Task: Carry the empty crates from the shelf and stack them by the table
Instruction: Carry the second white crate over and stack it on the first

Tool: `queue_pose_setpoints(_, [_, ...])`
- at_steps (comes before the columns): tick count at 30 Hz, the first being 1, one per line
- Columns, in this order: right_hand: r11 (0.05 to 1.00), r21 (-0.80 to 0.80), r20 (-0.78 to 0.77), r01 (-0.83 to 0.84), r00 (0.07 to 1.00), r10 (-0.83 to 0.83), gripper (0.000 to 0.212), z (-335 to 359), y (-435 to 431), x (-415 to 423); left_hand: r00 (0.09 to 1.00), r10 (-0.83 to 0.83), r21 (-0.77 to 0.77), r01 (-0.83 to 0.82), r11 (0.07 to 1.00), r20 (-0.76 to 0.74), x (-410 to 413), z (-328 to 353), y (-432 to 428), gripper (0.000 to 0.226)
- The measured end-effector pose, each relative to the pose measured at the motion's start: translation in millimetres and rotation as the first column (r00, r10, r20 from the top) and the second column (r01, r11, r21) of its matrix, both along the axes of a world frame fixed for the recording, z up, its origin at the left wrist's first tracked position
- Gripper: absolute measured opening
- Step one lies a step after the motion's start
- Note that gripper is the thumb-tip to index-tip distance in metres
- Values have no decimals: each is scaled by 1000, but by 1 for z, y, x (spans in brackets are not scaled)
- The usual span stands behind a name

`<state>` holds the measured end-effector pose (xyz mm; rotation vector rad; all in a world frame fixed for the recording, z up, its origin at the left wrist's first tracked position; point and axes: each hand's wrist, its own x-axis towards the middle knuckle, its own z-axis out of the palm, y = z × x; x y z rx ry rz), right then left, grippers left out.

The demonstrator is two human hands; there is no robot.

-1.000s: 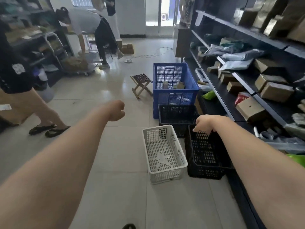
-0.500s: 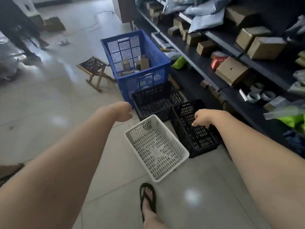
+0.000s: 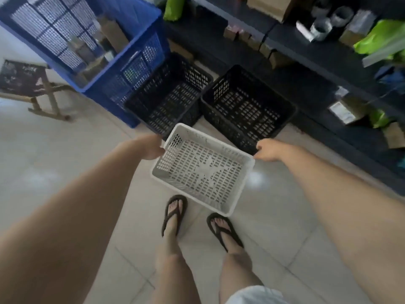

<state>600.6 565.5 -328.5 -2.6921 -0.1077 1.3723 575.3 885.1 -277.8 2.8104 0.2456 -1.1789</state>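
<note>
Both arms now swung down beside the white crate [image 3: 202,168] on the floor, left hand [image 3: 152,148] touching its left end, right hand [image 3: 268,150] at its right corner, finger grip unclear, two black crates [image 3: 247,106] behind.

White crate [image 3: 202,168] at frame center, empty, tilted. Left hand [image 3: 151,147] at its left short end, touching the rim; right hand [image 3: 268,149] at its right corner, fingers curled; grip not clear on either. Two black crates [image 3: 168,95] [image 3: 247,106] side by side on the floor above it, both empty. Blue crate [image 3: 131,51] upper left, holding some boxes. Folding stool [image 3: 26,84] at left edge. Dark shelf [image 3: 317,51] upper right with boxes and green bags. Feet in black flip-flops [image 3: 174,212] lower center, on tiled floor [image 3: 54,150].
</note>
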Motion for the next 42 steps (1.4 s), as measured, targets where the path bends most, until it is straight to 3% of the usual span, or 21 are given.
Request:
queue_pose_setpoints(7, [923, 10, -81, 384, 921, -382, 45, -104, 16, -49, 986, -144, -97, 136, 986, -80, 41, -125, 10, 45])
queue_pose_setpoints(12, [804, 2, -170, 594, 793, -585, 42, -202, 40, -100, 999, 47, -134, -47, 990, -9, 52, -235, 42, 53])
queue_pose_setpoints(15, [691, -113, -167, 714, 672, -721, 51, -280, 50, -127, 994, 103, 14, -103, 995, -37, 46, -313, 73, 65])
queue_pose_setpoints(18, [487, -175, -88, 856, 479, -873, 66, -354, 55, -137, 994, 107, 157, -103, 982, -16, 46, -388, 98, 80])
queue_pose_setpoints(21, [177, -60, 71, 982, 181, -981, 66, -414, 54, -130, 967, 246, 127, -252, 959, 61, 56, -448, 105, 77])
queue_pose_setpoints(24, [-98, 15, 219, 995, -99, -971, 42, -453, 49, -127, 865, 471, -28, -474, 880, 174, 66, -487, 107, 50])
queue_pose_setpoints(26, [-141, -1, 282, 990, -135, -950, 25, -465, 44, -131, 806, 542, -97, -536, 839, 238, 71, -499, 117, 33])
queue_pose_setpoints(30, [-46, -14, 260, 999, -41, -965, 4, -449, 33, -137, 841, 506, -131, -488, 863, 193, 68, -487, 131, 22])
queue_pose_setpoints(33, [-52, -51, 263, 997, -37, -964, 7, -400, 25, -152, 858, 496, -177, -471, 864, 136, 62, -445, 127, 20])
queue_pose_setpoints(36, [-55, -84, 226, 995, -35, -973, 4, -322, 15, -176, 888, 451, -205, -426, 881, 92, 54, -373, 112, 18])
queue_pose_setpoints(40, [-86, -113, 207, 990, -61, -976, 20, -186, -9, -222, 901, 433, -292, -408, 865, 23, 43, -244, 67, 17])
queue_pose_setpoints(42, [-147, -93, 239, 985, -121, -964, 25, -118, -27, -245, 919, 393, -332, -363, 871, 23, 44, -181, 38, 13])
